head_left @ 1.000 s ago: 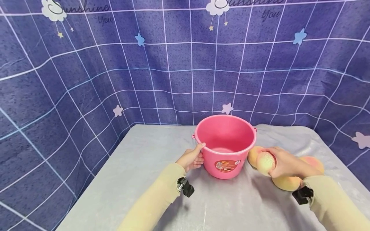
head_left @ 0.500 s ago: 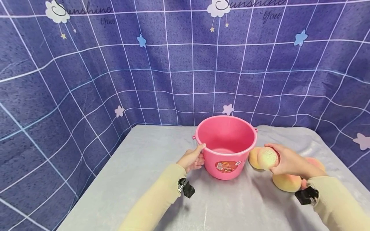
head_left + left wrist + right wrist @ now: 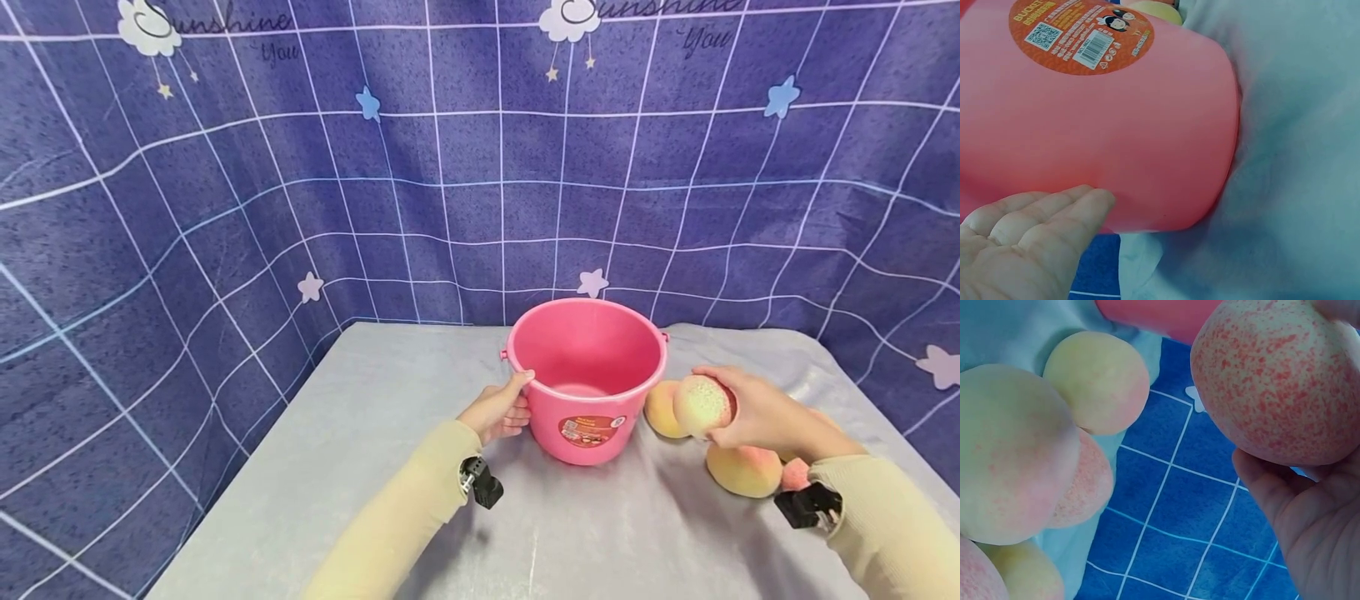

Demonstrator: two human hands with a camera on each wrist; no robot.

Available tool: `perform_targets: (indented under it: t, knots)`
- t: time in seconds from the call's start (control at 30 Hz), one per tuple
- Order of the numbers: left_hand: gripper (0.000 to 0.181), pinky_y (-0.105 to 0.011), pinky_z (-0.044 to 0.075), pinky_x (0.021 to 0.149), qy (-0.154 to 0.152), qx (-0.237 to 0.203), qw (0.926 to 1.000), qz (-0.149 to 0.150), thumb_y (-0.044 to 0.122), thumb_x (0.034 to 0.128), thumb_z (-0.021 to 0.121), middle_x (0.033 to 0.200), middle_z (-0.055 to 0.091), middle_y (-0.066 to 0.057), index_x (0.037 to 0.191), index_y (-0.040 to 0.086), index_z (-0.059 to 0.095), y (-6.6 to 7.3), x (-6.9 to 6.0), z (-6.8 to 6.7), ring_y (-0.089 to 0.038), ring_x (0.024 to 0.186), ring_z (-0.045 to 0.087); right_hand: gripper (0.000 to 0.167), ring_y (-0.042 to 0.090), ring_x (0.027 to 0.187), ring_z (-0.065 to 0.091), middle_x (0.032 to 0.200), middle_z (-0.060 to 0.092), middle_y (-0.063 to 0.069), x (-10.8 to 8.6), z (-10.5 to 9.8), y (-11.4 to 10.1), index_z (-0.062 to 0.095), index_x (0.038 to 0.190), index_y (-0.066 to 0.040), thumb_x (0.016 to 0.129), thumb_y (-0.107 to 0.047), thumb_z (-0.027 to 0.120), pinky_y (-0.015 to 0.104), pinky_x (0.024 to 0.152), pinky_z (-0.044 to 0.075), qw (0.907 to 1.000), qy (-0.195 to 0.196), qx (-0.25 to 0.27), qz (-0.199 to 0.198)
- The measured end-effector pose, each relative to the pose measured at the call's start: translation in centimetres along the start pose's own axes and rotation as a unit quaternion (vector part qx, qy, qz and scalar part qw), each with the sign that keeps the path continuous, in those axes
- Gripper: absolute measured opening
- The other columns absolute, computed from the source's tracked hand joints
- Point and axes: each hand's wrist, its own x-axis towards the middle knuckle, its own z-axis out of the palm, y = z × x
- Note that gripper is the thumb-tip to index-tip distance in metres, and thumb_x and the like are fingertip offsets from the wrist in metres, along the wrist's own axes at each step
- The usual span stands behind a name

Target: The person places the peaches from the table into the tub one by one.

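Note:
A pink bucket [image 3: 546,410] stands upright on the table, its inside bare where it shows. My left hand [image 3: 495,412] grips the bucket's near left rim, thumb over the edge. In the left wrist view, the fingers of that left hand [image 3: 1038,234] lie along the bucket's outer wall [image 3: 1135,131]. To the right of the bucket, my right hand [image 3: 768,417] holds a speckled peach [image 3: 703,406]. The right wrist view shows this peach [image 3: 1275,384] large, with fingers of the right hand [image 3: 1316,519] underneath it.
One peach [image 3: 660,412] lies against or close to the bucket's right side. Another peach [image 3: 742,471] sits below my right hand, with more partly hidden by the arm. Several peaches, including a large one [image 3: 1010,453], cluster on the grey cloth [image 3: 360,400]. A blue gridded curtain [image 3: 450,208] hangs behind.
My right hand has moved slightly right and up with the held peach, away from the peach beside the bucket. The left hand and the bucket have stayed in place.

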Motion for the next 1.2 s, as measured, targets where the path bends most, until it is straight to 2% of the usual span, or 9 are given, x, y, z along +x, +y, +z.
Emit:
perform_targets:
  t: [0.23,0.57,0.8,1.03,1.1,1.2]
  knots:
    - [0.078,-0.048,0.044,0.097,-0.008,0.009,0.9999,-0.002,0.048,0.0894,0.05,0.116,0.059,-0.033,0.122,-0.022,0.047,-0.1,0.5,-0.5,-0.037,0.107,0.061,0.081,0.028,0.095,0.058,0.112,0.063,0.021,0.0,0.0,0.2,0.055,0.122,0.009,0.049,-0.011,0.084,0.018,0.08,0.041,0.9996,0.007,-0.028,-0.006]
    - [0.078,-0.05,0.041,0.099,-0.027,0.018,0.9995,-0.001,0.047,0.0878,0.05,0.117,0.059,-0.032,0.124,-0.021,0.047,0.5,0.9,-1.4,-0.038,0.11,0.059,0.078,0.031,0.094,0.059,0.11,0.064,0.021,-0.2,0.0,0.5,0.057,0.118,0.009,0.048,-0.011,0.083,0.015,0.08,0.039,0.9985,0.025,-0.041,-0.026]
    - [0.079,-0.05,0.042,0.099,-0.034,0.022,0.9992,0.003,0.048,0.0882,0.049,0.118,0.057,-0.035,0.124,-0.023,0.045,0.5,1.0,-1.1,-0.04,0.111,0.059,0.075,0.022,0.091,0.057,0.108,0.065,0.017,0.0,-0.2,0.0,0.057,0.12,0.006,0.052,-0.011,0.084,0.022,0.078,0.043,0.9991,0.024,-0.035,-0.002]
    - [0.077,-0.051,0.04,0.1,-0.042,0.019,0.9989,0.005,0.046,0.0912,0.048,0.122,0.054,-0.036,0.125,-0.023,0.044,0.5,0.9,-1.1,-0.043,0.115,0.055,0.078,0.011,0.096,0.053,0.112,0.063,0.019,0.0,-0.7,0.0,0.056,0.124,0.006,0.054,-0.013,0.086,0.013,0.08,0.037,0.9996,0.012,-0.008,0.026]
    - [0.077,-0.05,0.041,0.1,-0.041,0.018,0.999,0.004,0.046,0.0916,0.048,0.122,0.054,-0.036,0.125,-0.023,0.044,0.4,0.8,-1.1,-0.043,0.115,0.055,0.08,0.011,0.095,0.053,0.112,0.063,0.019,0.1,-0.9,0.0,0.056,0.124,0.006,0.053,-0.014,0.088,0.013,0.08,0.037,0.9996,0.009,-0.005,0.028]
    - [0.077,-0.049,0.043,0.098,-0.04,0.019,0.999,0.003,0.046,0.0915,0.048,0.121,0.055,-0.036,0.124,-0.023,0.045,0.4,0.8,-1.2,-0.042,0.113,0.057,0.083,0.017,0.093,0.054,0.111,0.062,0.019,0.3,-1.1,0.1,0.056,0.123,0.005,0.049,-0.015,0.089,0.022,0.077,0.043,0.9996,0.014,-0.022,0.013]
